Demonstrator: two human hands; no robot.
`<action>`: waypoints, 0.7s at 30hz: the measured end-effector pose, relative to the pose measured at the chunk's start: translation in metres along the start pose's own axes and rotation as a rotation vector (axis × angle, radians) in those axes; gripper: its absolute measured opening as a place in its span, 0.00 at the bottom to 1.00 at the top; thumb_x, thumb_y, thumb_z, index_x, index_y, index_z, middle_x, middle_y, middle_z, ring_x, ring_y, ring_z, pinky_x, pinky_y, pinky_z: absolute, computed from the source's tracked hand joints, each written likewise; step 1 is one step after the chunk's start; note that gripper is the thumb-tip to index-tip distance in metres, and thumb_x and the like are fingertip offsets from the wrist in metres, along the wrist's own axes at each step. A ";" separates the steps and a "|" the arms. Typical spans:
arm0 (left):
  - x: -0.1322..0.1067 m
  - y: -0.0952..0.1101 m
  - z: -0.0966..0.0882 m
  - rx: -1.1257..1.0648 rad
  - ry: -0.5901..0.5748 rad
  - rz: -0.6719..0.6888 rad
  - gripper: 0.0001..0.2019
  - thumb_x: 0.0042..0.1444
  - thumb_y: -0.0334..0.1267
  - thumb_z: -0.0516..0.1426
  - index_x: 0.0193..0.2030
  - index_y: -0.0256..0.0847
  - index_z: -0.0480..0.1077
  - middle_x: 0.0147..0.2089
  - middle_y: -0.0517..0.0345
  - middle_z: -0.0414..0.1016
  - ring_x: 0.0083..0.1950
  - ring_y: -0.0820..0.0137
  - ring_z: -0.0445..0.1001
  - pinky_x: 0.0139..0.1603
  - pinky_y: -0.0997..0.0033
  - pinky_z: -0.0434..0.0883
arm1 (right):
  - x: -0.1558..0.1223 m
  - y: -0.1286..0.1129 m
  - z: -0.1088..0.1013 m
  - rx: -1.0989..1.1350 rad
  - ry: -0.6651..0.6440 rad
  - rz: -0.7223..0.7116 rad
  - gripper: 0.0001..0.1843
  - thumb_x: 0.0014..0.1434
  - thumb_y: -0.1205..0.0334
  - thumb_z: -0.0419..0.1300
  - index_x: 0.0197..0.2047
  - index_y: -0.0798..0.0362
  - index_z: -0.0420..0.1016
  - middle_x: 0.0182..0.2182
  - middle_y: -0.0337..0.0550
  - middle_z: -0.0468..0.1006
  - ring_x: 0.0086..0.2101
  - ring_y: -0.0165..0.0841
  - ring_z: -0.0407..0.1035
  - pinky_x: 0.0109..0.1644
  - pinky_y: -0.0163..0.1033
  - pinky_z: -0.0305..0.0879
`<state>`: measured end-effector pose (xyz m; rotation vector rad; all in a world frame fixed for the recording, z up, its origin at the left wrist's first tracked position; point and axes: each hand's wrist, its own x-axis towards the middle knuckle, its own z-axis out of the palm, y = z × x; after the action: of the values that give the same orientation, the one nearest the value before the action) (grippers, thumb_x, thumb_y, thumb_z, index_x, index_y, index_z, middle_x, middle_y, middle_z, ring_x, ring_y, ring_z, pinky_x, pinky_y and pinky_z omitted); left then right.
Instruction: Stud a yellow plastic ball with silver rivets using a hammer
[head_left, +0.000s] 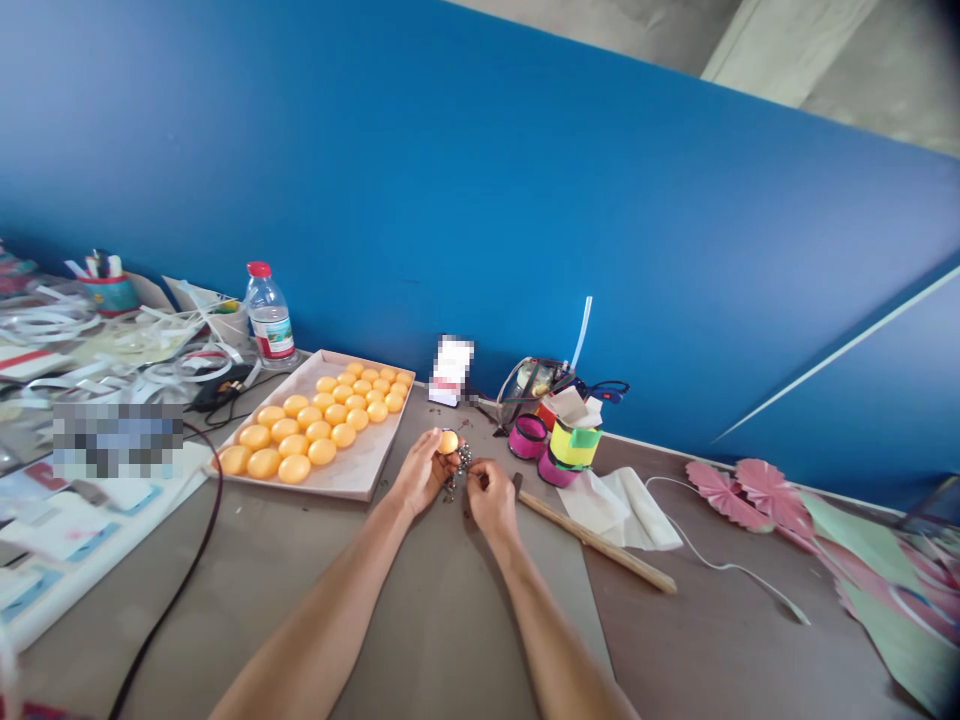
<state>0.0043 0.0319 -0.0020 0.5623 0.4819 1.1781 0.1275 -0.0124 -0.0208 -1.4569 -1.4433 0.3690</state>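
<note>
While gripping the orange ball (448, 442) in the left hand (426, 470), got it roughly 11 o'clock from the fingertips of the right hand (493, 500), small shiny bits (464, 458) between. Looks round, so no long axis. Pinching with the right; can't tell on what.

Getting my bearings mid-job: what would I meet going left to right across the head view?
Teal cup → tray of orange balls → left hand, holding an orange ball → right hand → wooden handle → pink pleated paper.
</note>
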 end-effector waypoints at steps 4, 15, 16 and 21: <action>0.000 0.001 0.001 -0.010 -0.013 -0.016 0.16 0.52 0.41 0.56 0.47 0.39 0.62 0.33 0.54 0.73 0.25 0.75 0.70 0.25 0.77 0.68 | 0.000 0.000 0.001 -0.024 -0.026 0.110 0.07 0.48 0.67 0.50 0.27 0.53 0.69 0.24 0.39 0.73 0.26 0.31 0.66 0.32 0.35 0.59; 0.000 0.000 0.004 -0.123 -0.037 -0.116 0.14 0.52 0.34 0.55 0.46 0.36 0.64 0.34 0.51 0.73 0.37 0.65 0.75 0.42 0.65 0.70 | 0.005 -0.002 -0.001 0.159 0.070 0.163 0.08 0.51 0.59 0.53 0.31 0.53 0.68 0.25 0.40 0.72 0.26 0.31 0.65 0.32 0.35 0.61; 0.000 0.000 0.004 -0.120 -0.035 -0.116 0.14 0.51 0.33 0.55 0.46 0.37 0.64 0.34 0.51 0.73 0.38 0.65 0.75 0.42 0.64 0.70 | 0.006 -0.003 -0.001 0.194 0.060 0.188 0.08 0.51 0.59 0.52 0.30 0.53 0.68 0.22 0.38 0.70 0.23 0.30 0.64 0.29 0.35 0.60; -0.001 0.001 0.002 -0.065 -0.055 -0.112 0.15 0.50 0.34 0.57 0.46 0.37 0.65 0.37 0.50 0.74 0.36 0.66 0.74 0.41 0.64 0.70 | 0.007 -0.008 -0.003 0.413 0.051 0.301 0.07 0.50 0.58 0.54 0.28 0.52 0.64 0.12 0.30 0.61 0.16 0.27 0.57 0.22 0.32 0.54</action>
<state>0.0045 0.0305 0.0002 0.5039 0.4208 1.0654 0.1268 -0.0095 -0.0106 -1.3278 -1.0290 0.7631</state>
